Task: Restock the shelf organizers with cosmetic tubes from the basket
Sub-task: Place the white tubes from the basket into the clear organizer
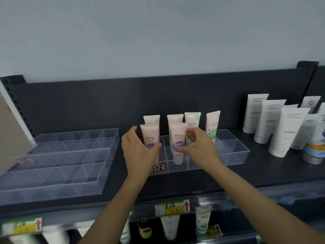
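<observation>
Tubes of soft plastic are found standing cap-down in the clear organizer [233,152] on the dark shelf [274,171]: two purple ones in the front row, green tubes [213,125] behind. They are judged light, squeezable and smooth, top-heavy on their narrow caps and easily toppled against their neighbours. A hold at mid-body, across the flat faces, is advised, with the crimped top left alone. The left hand [139,154] is set against the left purple tube [149,134], with the thumb laid across its front and the fingers [131,132] spread up its far side, so that the tube is gripped loosely between them. The right hand [200,148] is placed at the centre purple tube [178,138]. Its thumb touches the printed face, while its fingers [192,136] are curled near a green tube behind; whether a grip is closed there cannot be told. A second organizer [58,164] lies just to the left. No basket is in view.
</observation>
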{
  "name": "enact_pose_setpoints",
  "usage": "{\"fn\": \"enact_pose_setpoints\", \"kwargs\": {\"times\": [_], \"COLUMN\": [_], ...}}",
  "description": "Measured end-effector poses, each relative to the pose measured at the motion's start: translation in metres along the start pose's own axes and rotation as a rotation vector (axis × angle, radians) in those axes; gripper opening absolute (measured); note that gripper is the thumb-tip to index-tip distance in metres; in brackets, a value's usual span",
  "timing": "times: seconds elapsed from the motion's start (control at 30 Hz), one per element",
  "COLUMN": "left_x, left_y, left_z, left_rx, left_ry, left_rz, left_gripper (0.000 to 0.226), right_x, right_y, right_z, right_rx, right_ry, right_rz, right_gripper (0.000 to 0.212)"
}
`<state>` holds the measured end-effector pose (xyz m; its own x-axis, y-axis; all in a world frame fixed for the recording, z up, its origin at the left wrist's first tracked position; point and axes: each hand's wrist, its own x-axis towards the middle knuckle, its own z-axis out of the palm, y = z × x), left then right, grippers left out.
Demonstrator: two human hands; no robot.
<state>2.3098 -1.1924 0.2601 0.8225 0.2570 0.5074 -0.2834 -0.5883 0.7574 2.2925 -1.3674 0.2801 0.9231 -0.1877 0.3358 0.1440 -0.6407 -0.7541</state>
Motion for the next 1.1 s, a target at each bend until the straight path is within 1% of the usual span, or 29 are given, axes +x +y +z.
{"fn": "enact_pose_setpoints", "kwargs": {"times": [0.03,0.1,0.17,0.3,0.4,0.5,0.63,0.8,0.87,0.9,1.03,1.1], "left_x": [-0.004,-0.012,-0.019,-0.040,-0.065,-0.096,-0.139,-0.191,-0.212,-0.226,-0.263,-0.282], "left_y": [0.006,0.020,0.032,0.053,0.065,0.073,0.082,0.088,0.083,0.079,0.054,0.043], "left_z": [-0.004,-0.009,-0.009,0.001,0.018,0.042,0.077,0.119,0.135,0.145,0.173,0.184], "left_rx": [0.024,0.049,0.054,-0.028,-0.105,-0.117,-0.138,-0.175,-0.151,-0.124,0.022,0.086], "left_ry": [0.049,0.098,0.069,-0.061,-0.200,-0.352,-0.515,-0.687,-0.773,-0.846,-1.106,-1.223], "left_rz": [0.038,0.142,0.239,0.332,0.408,0.456,0.523,0.625,0.650,0.654,0.702,0.692], "left_gripper": [0.083,0.082,0.076,0.065,0.059,0.056,0.051,0.044,0.040,0.038,0.022,0.017], "right_x": [-0.005,-0.014,-0.023,-0.044,-0.068,-0.101,-0.147,-0.203,-0.224,-0.238,-0.284,-0.310], "right_y": [0.001,0.005,0.009,0.024,0.044,0.076,0.119,0.171,0.195,0.210,0.255,0.275], "right_z": [-0.003,-0.008,-0.016,-0.040,-0.062,-0.087,-0.114,-0.130,-0.131,-0.132,-0.126,-0.122], "right_rx": [0.010,0.017,0.028,0.076,0.106,0.082,0.056,-0.008,-0.036,-0.058,-0.112,-0.112], "right_ry": [0.041,0.093,0.125,0.178,0.211,0.250,0.305,0.342,0.358,0.353,0.284,0.263], "right_rz": [0.002,-0.002,-0.015,0.000,0.041,0.102,0.247,0.436,0.520,0.577,0.790,0.883], "right_gripper": [0.060,0.058,0.054,0.047,0.039,0.034,0.030,0.031,0.029,0.028,0.031,0.029]}}
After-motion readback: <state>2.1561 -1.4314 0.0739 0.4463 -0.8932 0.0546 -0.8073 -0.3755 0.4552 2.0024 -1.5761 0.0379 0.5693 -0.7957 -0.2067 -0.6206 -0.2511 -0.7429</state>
